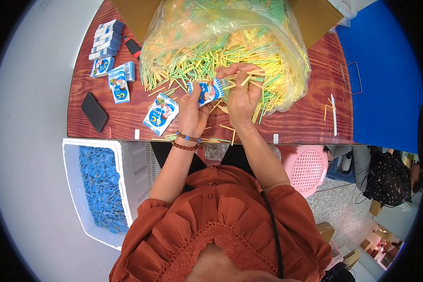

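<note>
Left hand (191, 110) is closed around a small blue-and-white packet (206, 91), held upright above the table edge with its open top turned toward the other hand. Right hand (242, 96) is closed on a bundle of thin sticks (249, 76), yellow and pale in colour, pinched between thumb and fingers, the stick ends lying just beside the packet's mouth; whether any stick has entered the packet cannot be told. Both hands work close together, touching or nearly so, over the near middle of the wooden table (315, 117). The left wrist carries two bead bracelets (187, 141). Directly behind the hands lies a large clear plastic bag (211, 28), open toward the person and spilling a heap of loose sticks (192, 61), yellow, green and orange, onto the tabletop. A few stray sticks lie by the table's near edge under the wrists. To the left of the hands rests one flat filled packet (160, 114); further left are two more packets (120, 82) and a stacked row of the same packets (105, 40). A black phone (94, 112) lies near the table's left end. Below the table's left side stands a white foam box (127, 164) filled with blue packets. A pink stool (308, 169) stands under the table's right side.
</note>
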Action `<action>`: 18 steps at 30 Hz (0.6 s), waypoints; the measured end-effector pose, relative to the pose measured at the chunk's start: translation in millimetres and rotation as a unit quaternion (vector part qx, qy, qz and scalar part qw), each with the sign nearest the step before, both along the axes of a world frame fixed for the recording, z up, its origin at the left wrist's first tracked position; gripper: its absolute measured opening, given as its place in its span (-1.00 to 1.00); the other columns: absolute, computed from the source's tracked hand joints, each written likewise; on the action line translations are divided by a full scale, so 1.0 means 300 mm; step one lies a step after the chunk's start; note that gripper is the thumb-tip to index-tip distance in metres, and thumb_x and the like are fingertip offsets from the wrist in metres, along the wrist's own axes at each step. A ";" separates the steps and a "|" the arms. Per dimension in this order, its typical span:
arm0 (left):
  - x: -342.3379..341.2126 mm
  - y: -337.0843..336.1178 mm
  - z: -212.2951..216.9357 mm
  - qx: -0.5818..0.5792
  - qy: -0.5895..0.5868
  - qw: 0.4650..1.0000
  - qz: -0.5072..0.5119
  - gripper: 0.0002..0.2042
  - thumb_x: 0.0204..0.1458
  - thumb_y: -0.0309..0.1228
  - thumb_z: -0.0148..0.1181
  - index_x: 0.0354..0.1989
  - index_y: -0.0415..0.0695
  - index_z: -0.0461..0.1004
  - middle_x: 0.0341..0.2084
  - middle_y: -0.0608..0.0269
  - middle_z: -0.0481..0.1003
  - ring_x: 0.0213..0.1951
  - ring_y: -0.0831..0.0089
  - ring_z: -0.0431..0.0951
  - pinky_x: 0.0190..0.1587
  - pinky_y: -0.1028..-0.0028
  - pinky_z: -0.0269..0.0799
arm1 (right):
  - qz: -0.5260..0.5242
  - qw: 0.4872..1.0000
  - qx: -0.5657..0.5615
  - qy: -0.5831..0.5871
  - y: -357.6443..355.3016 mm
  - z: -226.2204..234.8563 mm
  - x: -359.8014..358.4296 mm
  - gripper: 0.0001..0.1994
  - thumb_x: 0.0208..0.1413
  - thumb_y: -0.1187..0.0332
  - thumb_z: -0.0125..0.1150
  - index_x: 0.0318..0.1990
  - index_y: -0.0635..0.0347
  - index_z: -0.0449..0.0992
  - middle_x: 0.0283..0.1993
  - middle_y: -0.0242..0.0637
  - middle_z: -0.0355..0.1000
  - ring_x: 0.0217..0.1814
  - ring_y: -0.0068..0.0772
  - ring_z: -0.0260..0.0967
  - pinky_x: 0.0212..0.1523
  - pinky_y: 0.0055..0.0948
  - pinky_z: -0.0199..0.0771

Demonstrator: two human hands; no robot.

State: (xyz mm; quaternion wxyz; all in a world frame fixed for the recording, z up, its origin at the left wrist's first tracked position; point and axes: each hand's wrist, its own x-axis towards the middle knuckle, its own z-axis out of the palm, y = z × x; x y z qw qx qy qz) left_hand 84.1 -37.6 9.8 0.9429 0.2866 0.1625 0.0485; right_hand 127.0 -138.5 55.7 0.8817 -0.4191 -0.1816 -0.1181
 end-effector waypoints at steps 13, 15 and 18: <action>0.032 -0.022 -0.011 -0.016 -0.008 1.000 0.026 -0.79 0.23 -0.28 0.07 -0.22 -0.19 0.47 -0.27 0.23 0.56 -0.22 0.42 0.58 -0.14 0.35 0.53 | -0.004 0.990 -0.139 0.019 0.011 -0.050 0.000 -0.81 0.31 0.34 -0.13 -0.07 0.24 0.32 0.03 -0.08 0.43 0.33 -0.16 0.19 0.43 -0.11 -0.21; 0.046 -0.018 -0.014 -0.020 -0.026 0.999 0.028 -0.78 0.23 -0.27 0.07 -0.22 -0.19 0.46 -0.28 0.23 0.56 -0.22 0.43 0.57 -0.13 0.36 0.53 | 0.023 0.985 -0.170 0.025 0.018 -0.062 0.012 -0.75 0.31 0.35 -0.13 0.03 0.29 0.33 0.25 -0.02 0.28 0.41 -0.19 0.06 0.41 -0.18 -0.15; 0.059 -0.011 -0.023 -0.008 -0.035 0.999 0.037 -0.77 0.23 -0.26 0.07 -0.21 -0.20 0.46 -0.27 0.23 0.55 -0.21 0.44 0.57 -0.11 0.37 0.53 | 0.107 0.986 -0.080 0.102 0.007 -0.035 0.018 -0.72 0.31 0.36 -0.13 0.07 0.31 0.33 0.35 -0.04 0.14 0.43 -0.19 0.01 0.39 -0.22 -0.09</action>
